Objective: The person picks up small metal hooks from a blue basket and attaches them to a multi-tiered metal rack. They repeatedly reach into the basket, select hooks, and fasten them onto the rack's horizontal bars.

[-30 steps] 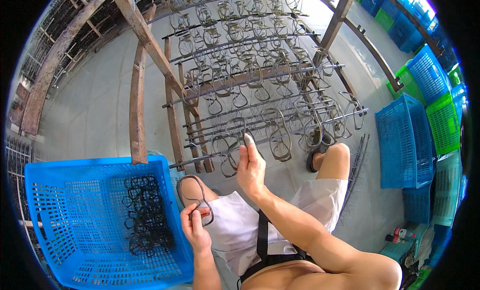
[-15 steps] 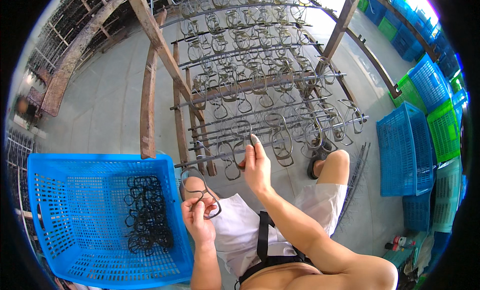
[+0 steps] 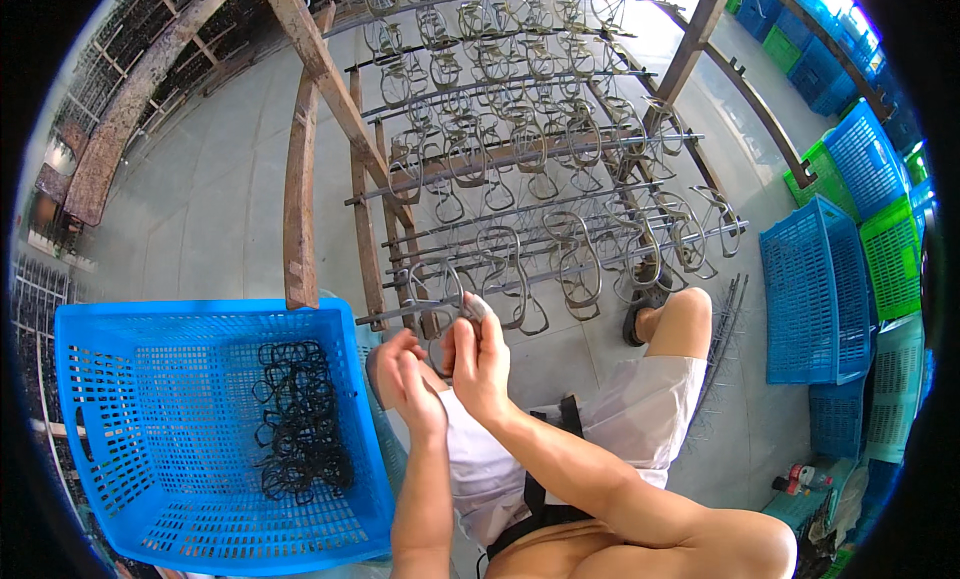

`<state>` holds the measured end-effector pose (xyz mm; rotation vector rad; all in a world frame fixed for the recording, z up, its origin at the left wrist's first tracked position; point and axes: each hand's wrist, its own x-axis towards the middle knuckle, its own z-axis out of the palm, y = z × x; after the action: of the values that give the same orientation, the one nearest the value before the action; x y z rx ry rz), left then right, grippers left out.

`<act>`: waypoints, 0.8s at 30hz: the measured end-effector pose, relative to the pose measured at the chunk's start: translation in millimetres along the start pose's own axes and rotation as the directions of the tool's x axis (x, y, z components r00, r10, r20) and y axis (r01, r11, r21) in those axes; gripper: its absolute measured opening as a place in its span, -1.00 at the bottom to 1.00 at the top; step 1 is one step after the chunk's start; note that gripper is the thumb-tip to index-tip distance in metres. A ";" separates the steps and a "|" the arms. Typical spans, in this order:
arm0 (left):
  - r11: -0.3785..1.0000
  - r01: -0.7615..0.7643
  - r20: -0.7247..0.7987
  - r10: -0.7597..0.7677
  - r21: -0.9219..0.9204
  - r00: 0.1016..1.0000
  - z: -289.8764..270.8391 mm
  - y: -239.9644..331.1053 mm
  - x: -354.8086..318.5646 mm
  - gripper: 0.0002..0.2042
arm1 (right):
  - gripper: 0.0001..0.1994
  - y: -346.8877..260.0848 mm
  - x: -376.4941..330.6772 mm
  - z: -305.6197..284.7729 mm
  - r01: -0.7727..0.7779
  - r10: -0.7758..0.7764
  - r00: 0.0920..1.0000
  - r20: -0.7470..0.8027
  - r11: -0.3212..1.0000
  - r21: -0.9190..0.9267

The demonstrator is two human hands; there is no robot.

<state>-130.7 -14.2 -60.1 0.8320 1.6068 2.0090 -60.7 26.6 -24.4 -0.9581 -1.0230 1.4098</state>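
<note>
Just left of my knees, a dark eyeglass frame [image 3: 437,269] is at the left end of the rack's lowest rod [image 3: 545,276]. My right hand [image 3: 482,364] pinches it at its near side; a pale cover is on one fingertip. My left hand [image 3: 415,384] is beside it, fingers stretched out and partly smeared by motion, with nothing visible in them. More eyeglass frames [image 3: 575,264] hang in a row along the same rod, to the right of my hands. Part of the pinched frame is hidden behind my fingers.
A blue plastic basket [image 3: 200,314] with a pile of dark eyeglass frames [image 3: 303,419] stands at my left. The wooden rack [image 3: 325,84] rises ahead, its upper rods full of frames. Blue crates [image 3: 815,294] and green crates [image 3: 890,264] stack at right. Thin wire rods [image 3: 712,369] lie on the floor.
The eyeglass frame has gone from my left hand to the rod's left end. My right hand has moved left and down onto it; my left hand has let go and risen beside it.
</note>
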 end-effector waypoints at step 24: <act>0.934 0.351 0.080 -0.346 -0.062 0.935 9.2 -1.1 54.5 -0.76 | -0.65 38.1 30.9 36.0 -0.043 0.013 0.984 -0.176 0.985 -0.169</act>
<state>-164.0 28.8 -49.8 0.5350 1.5081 1.7575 -108.8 53.6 -50.1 -1.2050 -1.0147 1.2503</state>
